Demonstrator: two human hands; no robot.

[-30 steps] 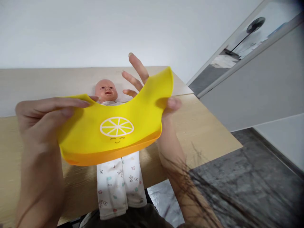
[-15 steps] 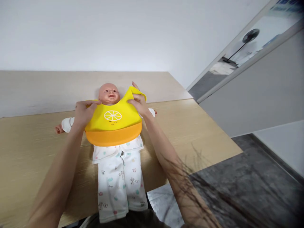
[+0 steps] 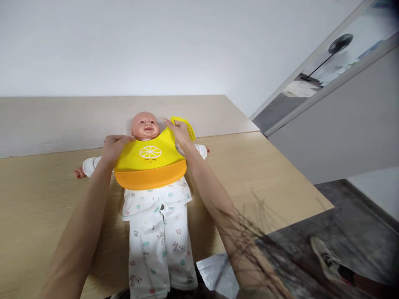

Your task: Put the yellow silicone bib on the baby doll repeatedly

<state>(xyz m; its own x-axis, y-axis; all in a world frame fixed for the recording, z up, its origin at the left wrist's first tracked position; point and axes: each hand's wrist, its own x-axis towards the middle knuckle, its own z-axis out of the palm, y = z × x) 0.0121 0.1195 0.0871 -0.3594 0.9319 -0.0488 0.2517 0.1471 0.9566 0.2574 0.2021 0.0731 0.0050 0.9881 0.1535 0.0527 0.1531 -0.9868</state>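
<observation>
A baby doll (image 3: 145,124) lies face up on the wooden table (image 3: 249,174), dressed in white printed clothes (image 3: 162,249). Over its chest rests a yellow bib (image 3: 150,154) with a white citrus slice and a smiling face. An orange catch pocket (image 3: 151,176) runs along the bib's lower edge. My left hand (image 3: 115,147) pinches the bib's upper left corner beside the doll's neck. On the other side, my right hand (image 3: 179,132) grips the right neck strap, whose holed end (image 3: 190,129) curls out past my fingers.
A pale wall (image 3: 124,45) rises behind the table. To the right, a grey partition (image 3: 336,120) has a window through which a standing fan (image 3: 340,43) shows. Someone's shoe (image 3: 326,257) is on the dark floor at lower right. Dark hair strands cross the view.
My right hand has shifted its hold on the bib's strap, and the holed strap end now shows. The bib lies flatter at the right. A shoe has come into view.
</observation>
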